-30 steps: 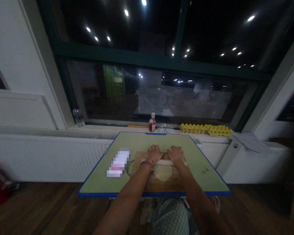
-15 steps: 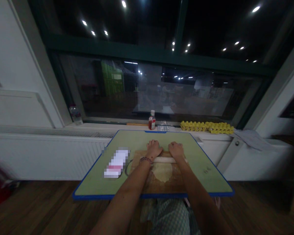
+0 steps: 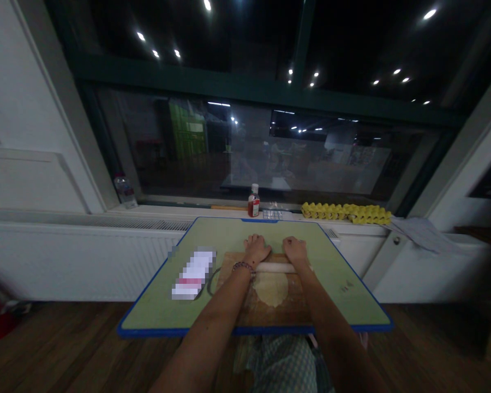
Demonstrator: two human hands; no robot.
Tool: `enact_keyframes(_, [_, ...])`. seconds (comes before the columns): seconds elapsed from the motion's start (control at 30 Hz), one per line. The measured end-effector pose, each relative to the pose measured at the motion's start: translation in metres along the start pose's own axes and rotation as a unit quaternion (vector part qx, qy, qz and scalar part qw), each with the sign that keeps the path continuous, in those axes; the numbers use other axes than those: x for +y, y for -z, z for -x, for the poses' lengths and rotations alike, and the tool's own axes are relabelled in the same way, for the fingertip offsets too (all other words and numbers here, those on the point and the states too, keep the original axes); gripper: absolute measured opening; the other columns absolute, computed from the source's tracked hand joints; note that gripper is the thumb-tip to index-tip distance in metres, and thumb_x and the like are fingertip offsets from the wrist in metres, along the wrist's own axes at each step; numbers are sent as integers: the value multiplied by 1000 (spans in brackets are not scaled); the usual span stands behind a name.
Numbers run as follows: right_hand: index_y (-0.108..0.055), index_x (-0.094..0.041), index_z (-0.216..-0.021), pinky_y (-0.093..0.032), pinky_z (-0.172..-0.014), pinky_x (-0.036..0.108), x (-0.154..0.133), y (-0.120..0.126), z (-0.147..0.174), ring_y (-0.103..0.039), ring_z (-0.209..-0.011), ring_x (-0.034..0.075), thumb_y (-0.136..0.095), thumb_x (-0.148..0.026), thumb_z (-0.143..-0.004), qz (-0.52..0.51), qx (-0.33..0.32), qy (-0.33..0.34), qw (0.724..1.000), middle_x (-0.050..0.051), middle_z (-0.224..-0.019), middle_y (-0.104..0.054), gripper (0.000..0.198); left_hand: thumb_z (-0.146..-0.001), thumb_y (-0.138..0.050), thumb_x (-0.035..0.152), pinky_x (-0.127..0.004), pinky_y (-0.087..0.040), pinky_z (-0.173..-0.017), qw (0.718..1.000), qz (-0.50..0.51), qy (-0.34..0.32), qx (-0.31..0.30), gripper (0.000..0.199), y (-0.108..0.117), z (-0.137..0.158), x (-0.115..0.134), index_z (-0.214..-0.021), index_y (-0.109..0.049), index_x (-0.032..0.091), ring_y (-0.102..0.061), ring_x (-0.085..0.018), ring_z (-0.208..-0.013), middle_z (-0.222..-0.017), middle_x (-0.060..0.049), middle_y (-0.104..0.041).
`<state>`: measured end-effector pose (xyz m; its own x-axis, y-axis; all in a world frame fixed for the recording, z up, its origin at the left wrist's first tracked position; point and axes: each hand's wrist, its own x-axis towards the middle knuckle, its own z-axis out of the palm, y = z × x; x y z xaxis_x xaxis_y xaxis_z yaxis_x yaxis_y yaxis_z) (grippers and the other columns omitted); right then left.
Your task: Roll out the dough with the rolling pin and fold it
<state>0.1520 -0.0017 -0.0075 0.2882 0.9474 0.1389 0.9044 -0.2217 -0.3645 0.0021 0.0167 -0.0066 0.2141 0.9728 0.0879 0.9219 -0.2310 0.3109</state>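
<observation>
A pale rolling pin (image 3: 275, 268) lies crosswise on a wooden board (image 3: 276, 315). My left hand (image 3: 257, 249) rests over the pin's left part, fingers stretched forward and spread past it. A beaded bracelet (image 3: 243, 266) circles that wrist. Over the right part of the pin is my right hand (image 3: 295, 250), its fingers reaching past the pin and somewhat bent, not wrapped around it. The heels of both hands hide the pin's ends. Just on the near side of the pin, between my forearms, a thin, roughly round sheet of dough (image 3: 271, 290) lies flat on the board.
The board sits on a green table (image 3: 155, 308) with a blue rim. A phone with a blurred screen (image 3: 194, 274) lies left of the board. On the windowsill are a small bottle of red liquid (image 3: 253, 202), a yellow egg tray (image 3: 346, 213) and a clear bottle (image 3: 125, 191).
The fingers of my right hand have bent inward a little. Otherwise the hands, rolling pin and dough look nearly the same, with a slight shift of the view.
</observation>
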Motion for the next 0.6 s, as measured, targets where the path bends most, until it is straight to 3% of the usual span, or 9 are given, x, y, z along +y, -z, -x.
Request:
enact_keyframes(0.23, [-70, -17, -115, -30, -101, 30, 1, -6, 1, -57, -118, 20, -34, -29, -98, 13, -2, 11, 1000, 11, -116, -71, 42, -87, -46, 37, -40, -31, -103, 1000, 0, -11, 10, 35, -2, 3, -2, -113, -60, 18, -44, -28, -124, -130, -13, -55])
enact_keyframes(0.6, [-68, -13, -116, -33, -98, 39, -2, -7, 19, -47, -126, 32, -45, -36, -92, 58, 35, -12, 998, 18, -124, -64, 40, -88, -47, 38, -41, -31, -102, 1000, -11, -6, 3, 37, 3, 18, 3, -114, -60, 16, -45, -30, -123, -130, -15, -55])
